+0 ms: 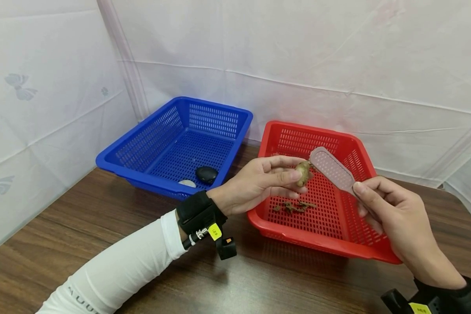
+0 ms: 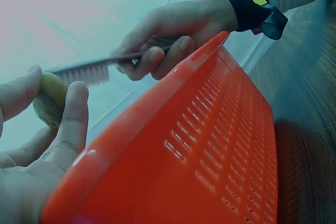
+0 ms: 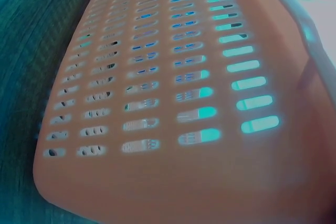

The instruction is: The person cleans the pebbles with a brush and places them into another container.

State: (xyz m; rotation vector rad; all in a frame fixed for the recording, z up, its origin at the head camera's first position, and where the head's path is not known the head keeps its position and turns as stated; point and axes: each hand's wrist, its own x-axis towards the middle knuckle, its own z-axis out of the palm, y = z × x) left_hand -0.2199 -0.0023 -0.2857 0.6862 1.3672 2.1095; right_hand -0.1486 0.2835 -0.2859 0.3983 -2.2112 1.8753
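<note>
My left hand (image 1: 255,183) pinches a small yellowish-brown pebble (image 1: 303,172) between thumb and fingers, over the red basket (image 1: 323,246). In the left wrist view, the pebble (image 2: 50,98) looks smooth on top and darker below. My right hand (image 1: 396,213) grips the handle of a greyish-pink brush (image 1: 331,168). Its pale bristles (image 2: 89,74) point down in the left wrist view, with the brush head's end right at the pebble. Brown crumbly bits (image 1: 294,206) lie on the red basket's floor. The right wrist view shows just the basket's slotted wall (image 3: 210,182), hiding both hands.
Left of the red basket stands a blue basket (image 1: 141,168) holding a black pebble (image 1: 206,174) and a white one (image 1: 187,183). Both baskets are on a brown wooden table (image 1: 259,279). White curtain sheets (image 1: 298,56) hang behind and at the sides.
</note>
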